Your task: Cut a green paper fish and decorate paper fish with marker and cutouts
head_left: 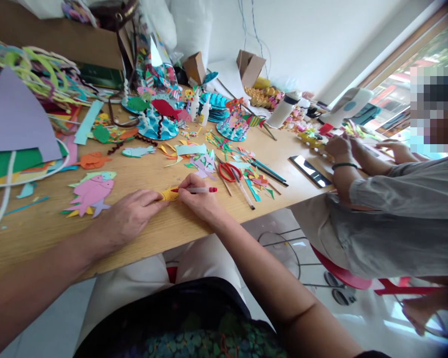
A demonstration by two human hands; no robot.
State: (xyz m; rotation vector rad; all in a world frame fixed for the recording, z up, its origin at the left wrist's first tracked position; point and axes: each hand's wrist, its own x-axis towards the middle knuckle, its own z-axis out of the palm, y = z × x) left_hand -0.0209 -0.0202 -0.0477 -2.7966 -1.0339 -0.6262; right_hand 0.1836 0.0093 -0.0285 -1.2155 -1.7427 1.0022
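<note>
On the yellow cutout (169, 194), left hand (129, 217) flat, right hand (198, 200) grip around red pen (197, 190).

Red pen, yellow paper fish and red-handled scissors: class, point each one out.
red pen (198, 190), head view, middle of barrel
yellow paper fish (169, 194), head view, body
red-handled scissors (228, 171), head view, handle loop

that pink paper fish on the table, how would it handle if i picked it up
The pink paper fish looks like thin cut paper lying flat on the wooden table, so it is probably very light and floppy, drooping if lifted by one edge. Its fins and tail seem to be separate layered pieces, so they may bend, tear or peel. A push would likely slide it easily.
</note>
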